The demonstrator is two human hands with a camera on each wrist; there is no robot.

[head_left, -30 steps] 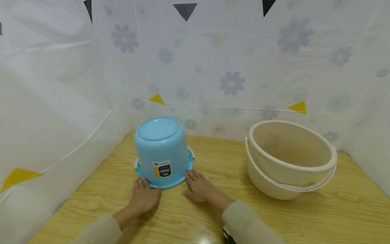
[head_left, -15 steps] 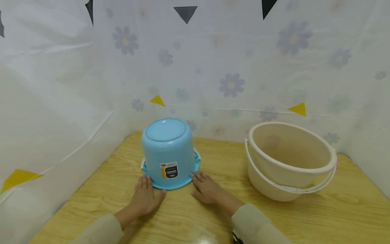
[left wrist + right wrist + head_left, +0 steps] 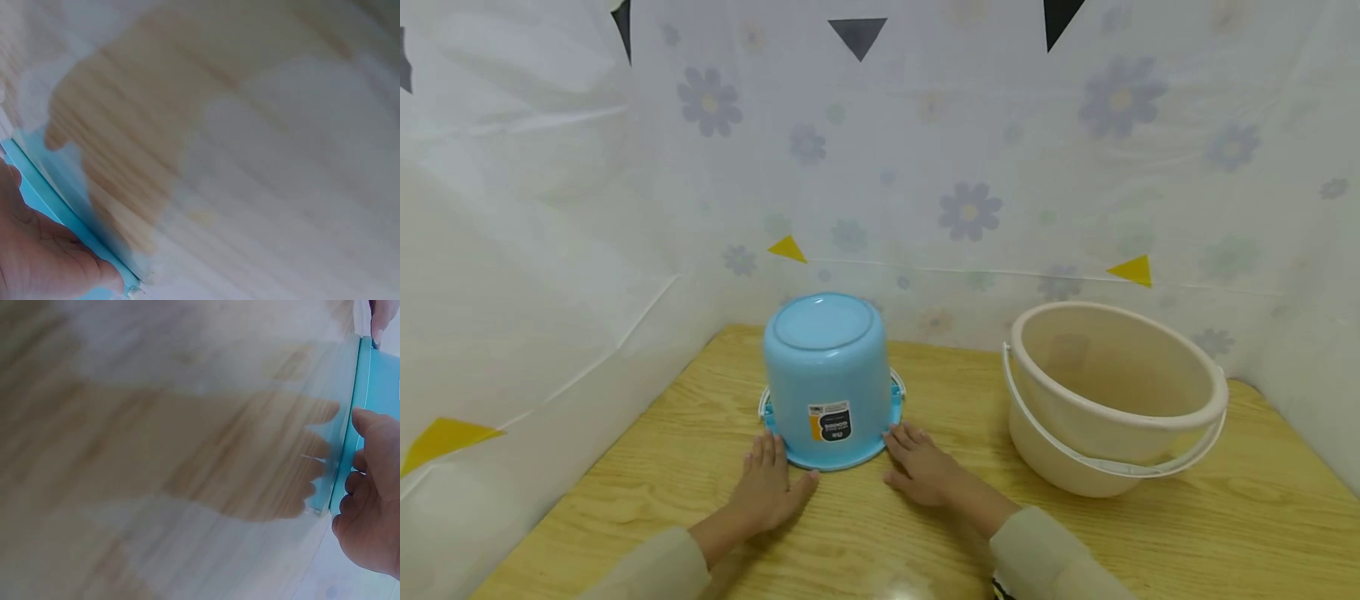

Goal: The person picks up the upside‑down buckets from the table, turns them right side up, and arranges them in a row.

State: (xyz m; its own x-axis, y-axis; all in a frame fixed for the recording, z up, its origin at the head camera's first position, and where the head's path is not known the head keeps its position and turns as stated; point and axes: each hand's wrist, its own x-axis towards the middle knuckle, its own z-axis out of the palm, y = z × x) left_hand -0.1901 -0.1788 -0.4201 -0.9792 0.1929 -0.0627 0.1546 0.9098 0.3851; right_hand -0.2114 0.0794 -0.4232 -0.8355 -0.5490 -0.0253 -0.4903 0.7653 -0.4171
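Blue bucket (image 3: 827,371), inverted on the wood-grain table (image 3: 850,546); its near-side label (image 3: 831,422), in white, orange and black, carries upside-down lettering too small to read with certainty. The left hand (image 3: 763,492) and right hand (image 3: 927,471), fingers extended in a loose, wide touch, meet the blue bucket's near rim at either side; the cream bucket (image 3: 1081,432) stands upright to its right.

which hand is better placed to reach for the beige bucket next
Probably the right hand. It is at the blue bucket's right side, nearer the beige bucket, whose handle hangs on the near side. The left hand is at the blue bucket's left, farther away.
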